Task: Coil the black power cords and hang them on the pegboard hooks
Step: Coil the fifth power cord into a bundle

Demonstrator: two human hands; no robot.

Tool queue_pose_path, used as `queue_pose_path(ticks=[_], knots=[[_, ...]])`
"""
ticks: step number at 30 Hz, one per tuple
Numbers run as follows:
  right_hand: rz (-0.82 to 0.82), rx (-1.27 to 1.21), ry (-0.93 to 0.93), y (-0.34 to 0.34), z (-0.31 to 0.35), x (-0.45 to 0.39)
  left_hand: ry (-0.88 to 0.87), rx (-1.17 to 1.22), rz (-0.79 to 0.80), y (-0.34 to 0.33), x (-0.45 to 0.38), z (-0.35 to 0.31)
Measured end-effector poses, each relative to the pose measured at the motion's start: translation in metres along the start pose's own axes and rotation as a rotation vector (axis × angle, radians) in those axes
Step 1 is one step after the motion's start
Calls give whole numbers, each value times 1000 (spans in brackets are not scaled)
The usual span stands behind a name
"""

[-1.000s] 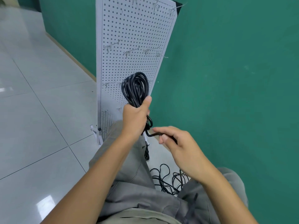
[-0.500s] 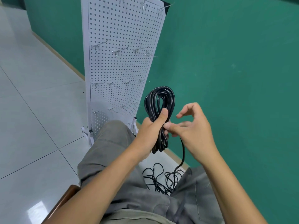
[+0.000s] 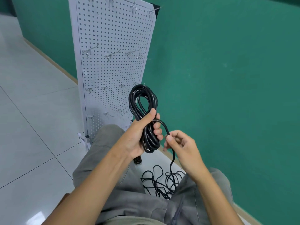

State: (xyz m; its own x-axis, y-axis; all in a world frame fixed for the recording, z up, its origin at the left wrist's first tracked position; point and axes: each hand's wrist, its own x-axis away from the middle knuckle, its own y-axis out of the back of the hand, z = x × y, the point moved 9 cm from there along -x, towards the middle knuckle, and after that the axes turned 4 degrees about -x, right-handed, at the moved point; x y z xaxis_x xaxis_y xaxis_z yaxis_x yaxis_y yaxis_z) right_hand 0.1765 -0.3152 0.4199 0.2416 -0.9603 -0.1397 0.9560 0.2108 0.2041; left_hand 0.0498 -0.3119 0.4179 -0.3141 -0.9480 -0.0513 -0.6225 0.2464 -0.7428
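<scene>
Centrally in the frame, the left hand (image 3: 139, 135) grips a coiled black power cord (image 3: 144, 114), thumb pressed across the bundle and fingers curled round it, the loops rising above the fist and hanging below it. Just to the right, the right hand (image 3: 181, 146) pinches the loose strand (image 3: 164, 127) that arcs out of the coil, then drops down to a tangle of black cords (image 3: 162, 184) on the floor (image 3: 32, 111) between the person's grey-trousered knees. A plug end (image 3: 137, 160) hangs under the left wrist. Behind the coil, in the upper middle of the frame, stands the white pegboard (image 3: 112, 38) with rows of bare metal hooks (image 3: 112, 54), set against a green wall (image 3: 227, 62).
</scene>
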Motion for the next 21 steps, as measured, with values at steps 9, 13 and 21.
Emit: queue_pose_path(ticks=[9,13,21], knots=[[-250,-16,75,35,28,2,138,-581,-166,32,-3,9],[-203,236,196,26,67,-1,204,-722,-176,29,-2,31],[-147,388,127,9,85,-15,155,-916,-26,8,0,29]])
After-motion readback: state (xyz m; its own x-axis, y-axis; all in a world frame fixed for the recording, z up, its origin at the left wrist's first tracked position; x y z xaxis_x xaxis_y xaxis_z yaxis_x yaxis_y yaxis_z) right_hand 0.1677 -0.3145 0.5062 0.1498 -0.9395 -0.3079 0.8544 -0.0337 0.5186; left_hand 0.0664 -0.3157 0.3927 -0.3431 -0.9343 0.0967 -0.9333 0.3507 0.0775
